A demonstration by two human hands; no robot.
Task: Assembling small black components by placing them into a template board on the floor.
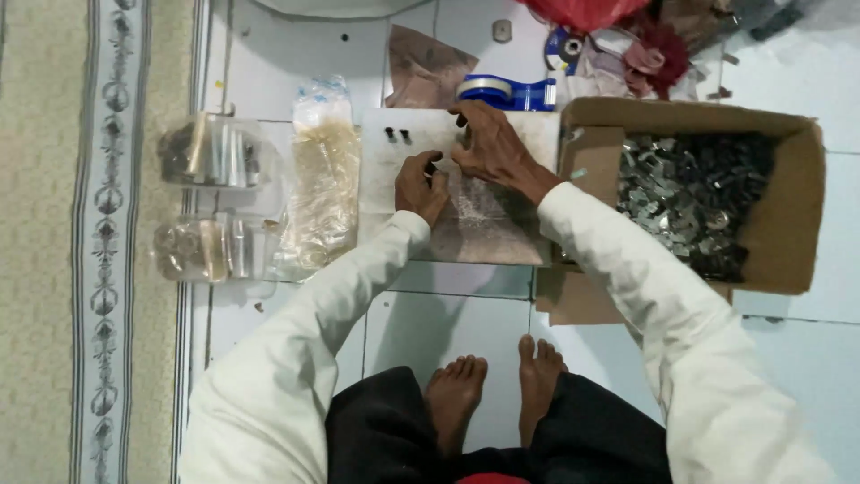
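Note:
My left hand [421, 186] and my right hand [491, 148] meet over a pale flat board [381, 184] lying on the tiled floor. Both pinch at a clear plastic bag [488, 220] that lies on the board. The left fingers curl at the bag's upper left corner. My right hand's fingers spread along the bag's top edge. Two small dark metal pieces [398, 135] stand on the board, to the left above the hands. What the fingertips pinch is hidden.
An open cardboard box [802, 211] of several small metal parts [690, 202] sits at right. A blue tape dispenser [506, 91] lies above the board. Clear bags [318, 193] and two packed plastic containers [210, 152] lie left, beside a patterned rug [98, 242]. My bare feet [493, 381] are below.

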